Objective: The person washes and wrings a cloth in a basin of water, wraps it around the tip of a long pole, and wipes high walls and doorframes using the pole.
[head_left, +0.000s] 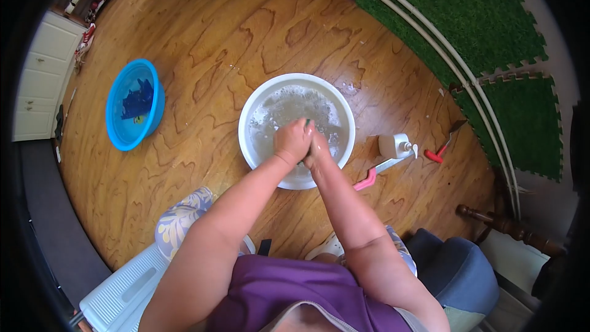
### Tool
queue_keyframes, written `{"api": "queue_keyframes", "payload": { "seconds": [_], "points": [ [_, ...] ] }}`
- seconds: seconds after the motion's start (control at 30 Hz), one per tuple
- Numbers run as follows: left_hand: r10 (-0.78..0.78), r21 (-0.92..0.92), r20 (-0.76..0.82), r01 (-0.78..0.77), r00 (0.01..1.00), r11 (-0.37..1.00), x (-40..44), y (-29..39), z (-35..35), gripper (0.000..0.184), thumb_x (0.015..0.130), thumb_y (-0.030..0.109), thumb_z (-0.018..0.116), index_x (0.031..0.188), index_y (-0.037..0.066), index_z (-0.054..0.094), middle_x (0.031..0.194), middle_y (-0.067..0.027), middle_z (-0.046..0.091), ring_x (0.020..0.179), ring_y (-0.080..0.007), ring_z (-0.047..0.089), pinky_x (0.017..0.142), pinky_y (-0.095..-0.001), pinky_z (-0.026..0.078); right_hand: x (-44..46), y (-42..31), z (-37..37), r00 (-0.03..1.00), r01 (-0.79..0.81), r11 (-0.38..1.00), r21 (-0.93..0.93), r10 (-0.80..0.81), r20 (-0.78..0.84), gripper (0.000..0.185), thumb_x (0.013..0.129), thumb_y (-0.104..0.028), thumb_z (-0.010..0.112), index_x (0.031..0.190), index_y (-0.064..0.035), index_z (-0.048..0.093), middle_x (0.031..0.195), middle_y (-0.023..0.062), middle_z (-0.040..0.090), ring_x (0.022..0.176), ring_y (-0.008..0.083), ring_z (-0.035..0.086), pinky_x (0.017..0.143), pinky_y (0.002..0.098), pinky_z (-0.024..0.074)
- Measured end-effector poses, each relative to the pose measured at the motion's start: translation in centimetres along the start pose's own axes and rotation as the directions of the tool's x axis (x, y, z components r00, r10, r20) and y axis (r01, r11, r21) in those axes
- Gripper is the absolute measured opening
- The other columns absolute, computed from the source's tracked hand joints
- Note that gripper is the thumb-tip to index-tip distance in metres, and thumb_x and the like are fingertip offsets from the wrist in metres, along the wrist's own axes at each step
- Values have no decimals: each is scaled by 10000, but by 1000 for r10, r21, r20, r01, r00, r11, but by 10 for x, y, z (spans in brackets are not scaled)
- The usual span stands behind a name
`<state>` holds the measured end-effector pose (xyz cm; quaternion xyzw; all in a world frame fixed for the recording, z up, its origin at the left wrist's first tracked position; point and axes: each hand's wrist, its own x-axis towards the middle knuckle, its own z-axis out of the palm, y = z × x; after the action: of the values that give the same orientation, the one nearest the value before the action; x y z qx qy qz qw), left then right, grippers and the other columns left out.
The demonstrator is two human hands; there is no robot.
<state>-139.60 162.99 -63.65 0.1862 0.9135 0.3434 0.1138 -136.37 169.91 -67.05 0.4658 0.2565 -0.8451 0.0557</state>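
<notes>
Above a white basin [244, 124] of cloudy, sudsy water [299, 99], my left hand [293, 140] and my right hand [317, 147] are pressed together. Both are closed, with the fingers wrapped in against each other. A small dark green bit [307, 122] shows at the top between them; most of whatever they grip is hidden, and its kind cannot be told. Wet foam glistens on my right hand.
A blue basin [161, 106] with dark blue cloth [138, 99] stands at left. On the right lie a white pump bottle [393, 146], a pink-handled tool [367, 180] and a red-handled tool [435, 155]. A dark blue padded seat [458, 276] is near my right side.
</notes>
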Motion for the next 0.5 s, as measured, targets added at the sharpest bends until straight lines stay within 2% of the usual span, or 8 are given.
{"api": "queue_keyframes", "payload": {
  "seconds": [0.07, 0.13, 0.17, 0.2, 0.27, 0.33, 0.4, 0.5],
  "points": [
    [-226, -21, 12, 226, 974, 974, 10, -11, -3, 289, 870, 306, 484, 849, 44, 606, 857, -229, 606, 767, -402, 578, 695, -445, 462, 2, 1, -4, 1000, -9, 999, -33, 9, 12, 257, 865, -268, 565, 979, -39, 582, 917, 84, 613, 809, 198, 578, 721, 329, 477],
    [-282, -146, 23, 283, 959, 948, 25, -73, 11, 263, 850, 258, 496, 858, 24, 616, 818, -202, 628, 752, -346, 604, 707, -402, 459, -3, -3, -6, 950, 313, 850, -424, -286, 127, 203, 821, -168, 584, 969, -30, 594, 890, 60, 596, 813, 170, 563, 745, 299, 455],
    [-330, -409, 209, 389, 921, 825, 33, -109, 15, 221, 832, 216, 514, 839, 25, 626, 790, -134, 633, 759, -236, 600, 705, -357, 448, -6, -14, -8, 891, 453, 672, -585, -329, 312, 191, 778, -108, 602, 953, -29, 604, 888, 32, 576, 843, 151, 553, 793, 278, 429],
    [-462, -495, 398, 609, 793, 619, 31, -84, -22, 183, 827, 160, 511, 898, 35, 623, 844, -65, 620, 810, -164, 561, 735, -311, 438, -9, -25, -8, 892, 452, 673, -585, -328, 312, 191, 778, -108, 602, 953, -29, 604, 888, 32, 576, 843, 151, 553, 793, 278, 429],
    [-378, -504, 445, 576, 812, 643, 33, -97, -32, 245, 790, 98, 509, 1010, 44, 602, 950, -67, 609, 890, -167, 547, 792, -295, 426, -17, -47, -5, 708, 706, 410, -577, -384, 594, 191, 742, -65, 611, 931, -31, 606, 920, 21, 560, 902, 148, 536, 839, 260, 403],
    [-294, -478, 476, 524, 829, 705, 34, -83, -44, 380, 734, 45, 517, 1111, 42, 565, 1024, -59, 592, 957, -175, 542, 837, -292, 422, -28, -64, 4, 665, 742, 432, -512, -384, 641, 234, 705, 4, 564, 932, -34, 609, 961, 16, 547, 960, 147, 512, 881, 258, 380],
    [-95, -662, 408, 366, 908, 654, 33, -64, -45, 466, 693, 36, 536, 1159, 45, 558, 1041, -68, 599, 925, -180, 566, 832, -266, 425, -32, -72, 11, 614, 756, 519, -399, -353, 706, 294, 670, 56, 506, 928, -34, 613, 977, 24, 534, 980, 149, 503, 904, 254, 358],
    [-38, -636, 518, 415, 854, 650, 36, -54, -57, 380, 714, 63, 606, 1094, 56, 594, 1000, -41, 612, 942, -158, 553, 866, -271, 408, -34, -75, 16, 648, 722, 559, -408, -339, 682, 355, 642, 94, 459, 940, -25, 611, 971, 30, 523, 969, 159, 509, 903, 259, 359]
  ]
}}
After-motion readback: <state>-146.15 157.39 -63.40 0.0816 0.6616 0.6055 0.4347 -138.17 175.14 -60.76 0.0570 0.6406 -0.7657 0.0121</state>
